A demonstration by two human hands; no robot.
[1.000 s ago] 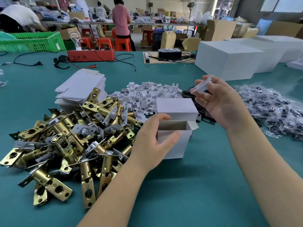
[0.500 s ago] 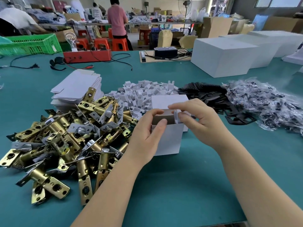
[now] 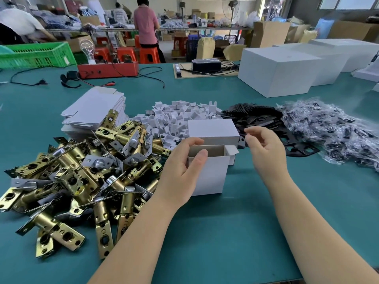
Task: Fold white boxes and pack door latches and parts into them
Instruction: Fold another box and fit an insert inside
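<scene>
Head view, one frame.

- Open white box (image 3: 209, 173): stands upright on the green worktop (image 3: 225, 232), top open, brown inside showing, side flap out to its right. All places below are given from this box.
- Left hand (image 3: 180, 173): at the box's left front corner; fingers curled round it, thumb on the front face by the rim, forefinger over the rear edge of the opening.
- Right hand (image 3: 266, 152): in the air just right of the box, apart from it; fingers loosely bent, thumb and forefinger close together, nothing seen between them.
- Closed white box (image 3: 213, 129): directly behind, touching or nearly so.
- Door latches (image 3: 78, 175): brass and steel, a large heap to the left, reaching up to the left hand.
- Flat box blanks (image 3: 94, 109): white stack, behind and left, beyond the latches.
- White card inserts (image 3: 178, 113): loose pile behind, left of the closed box.
- Black plates (image 3: 256, 117): fanned pile behind and right.
- Bagged parts (image 3: 332, 128): clear plastic packets, farther right.
- Large white cartons (image 3: 276, 72): far behind and right.
- Green crate (image 3: 37, 55): far behind and left.
</scene>
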